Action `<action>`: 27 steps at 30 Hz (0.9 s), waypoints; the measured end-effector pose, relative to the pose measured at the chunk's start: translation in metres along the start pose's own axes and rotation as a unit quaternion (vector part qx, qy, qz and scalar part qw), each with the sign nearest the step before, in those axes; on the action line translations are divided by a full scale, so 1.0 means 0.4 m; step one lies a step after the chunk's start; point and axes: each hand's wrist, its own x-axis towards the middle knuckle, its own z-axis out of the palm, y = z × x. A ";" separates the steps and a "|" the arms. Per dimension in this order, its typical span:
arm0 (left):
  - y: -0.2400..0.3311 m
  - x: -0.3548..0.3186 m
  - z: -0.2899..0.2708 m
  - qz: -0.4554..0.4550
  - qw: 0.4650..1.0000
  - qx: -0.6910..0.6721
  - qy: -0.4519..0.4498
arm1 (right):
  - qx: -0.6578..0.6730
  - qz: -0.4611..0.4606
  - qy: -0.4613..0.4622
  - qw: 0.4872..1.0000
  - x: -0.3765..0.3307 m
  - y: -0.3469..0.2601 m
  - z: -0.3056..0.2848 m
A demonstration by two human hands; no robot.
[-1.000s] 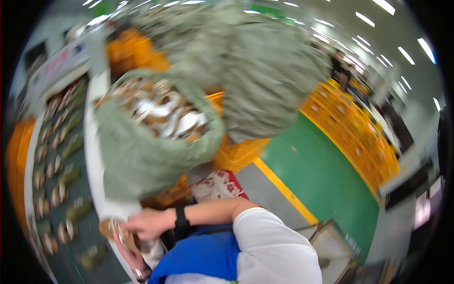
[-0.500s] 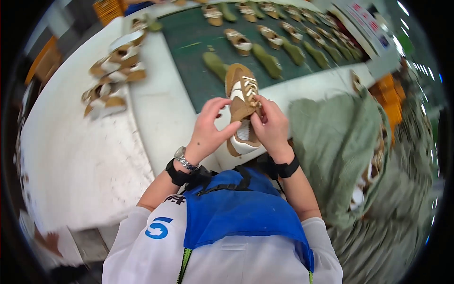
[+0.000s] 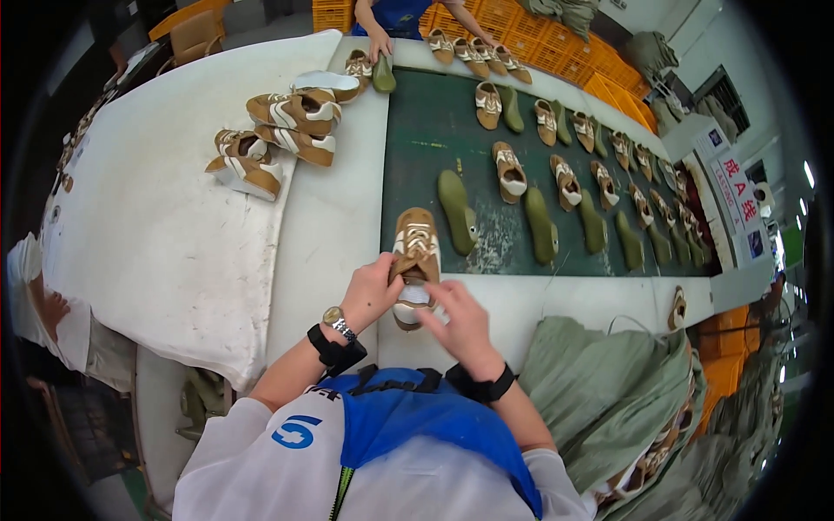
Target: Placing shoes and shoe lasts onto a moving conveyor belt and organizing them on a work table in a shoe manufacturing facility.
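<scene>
A brown and white sneaker [image 3: 417,233] with pale laces sits before me at the near edge of the green belt, toe pointing away. My left hand [image 3: 373,293] grips the left side of its opening, thumb and fingers closed on the upper. Beside the heel, my right hand [image 3: 462,326] has its fingers apart and slightly blurred; its fingertips are close to the shoe's opening, and I cannot tell whether they touch. The pale inside of the shoe shows between the hands. A green shoe last [image 3: 456,211] lies on the belt just right of the toe.
Pairs of sneakers and green lasts line the green belt [image 3: 417,165]. Several sneakers [image 3: 295,122] are stacked on the white table [image 3: 165,217] at left. A green cloth sack [image 3: 599,382] with shoes stands at right. Across the table, a co-worker's hand [image 3: 380,43] touches a last.
My view has swung, bringing the co-worker into sight. My left hand now grips the shoe's opening, while my right hand has let go of the laces and moved back toward the heel.
</scene>
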 end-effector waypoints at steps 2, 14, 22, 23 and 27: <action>-0.014 0.027 0.019 -0.014 1.000 0.011 0.007 | 0.013 -0.006 -0.068 0.998 0.003 -0.001 0.012; -0.126 0.002 -0.024 -0.101 0.994 0.020 0.020 | -0.035 0.038 -0.105 0.993 0.442 0.459 0.290; -0.179 -0.092 -0.047 -0.187 0.981 0.038 0.036 | -0.017 0.065 -0.062 0.996 0.551 0.639 0.313; -0.180 -0.100 -0.044 -0.191 0.980 0.037 0.033 | -0.056 0.076 -0.043 0.995 0.528 0.614 0.273; -0.171 -0.076 -0.034 -0.142 0.989 0.041 0.020 | -0.203 0.255 -0.212 0.921 0.385 0.573 0.147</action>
